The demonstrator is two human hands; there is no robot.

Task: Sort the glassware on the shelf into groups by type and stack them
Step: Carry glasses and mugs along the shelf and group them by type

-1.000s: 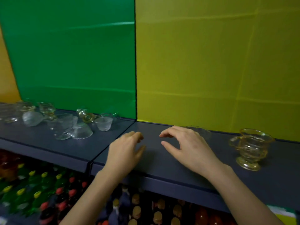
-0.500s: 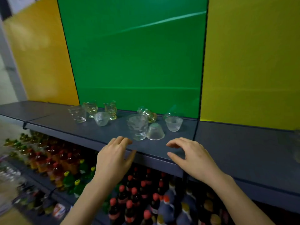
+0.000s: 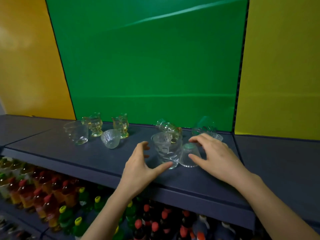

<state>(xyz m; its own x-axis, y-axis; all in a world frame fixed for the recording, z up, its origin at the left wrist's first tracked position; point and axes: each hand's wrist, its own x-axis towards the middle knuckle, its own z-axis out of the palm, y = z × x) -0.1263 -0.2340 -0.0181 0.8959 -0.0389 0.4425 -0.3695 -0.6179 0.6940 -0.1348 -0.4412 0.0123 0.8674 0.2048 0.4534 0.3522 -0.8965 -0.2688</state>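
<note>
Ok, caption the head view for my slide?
Both open hands close on a clear tumbler and inverted cup.

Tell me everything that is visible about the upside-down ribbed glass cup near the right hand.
The ribbed cup is clear glass with fine vertical ribs. It stands upside down on the dark shelf, wide rim down, narrow base up. Its left side stands against the taller clear tumbler. The right hand is spread around it, thumb low in front and fingers over the top; whether they already touch the cup cannot be told. It looks empty.
</note>
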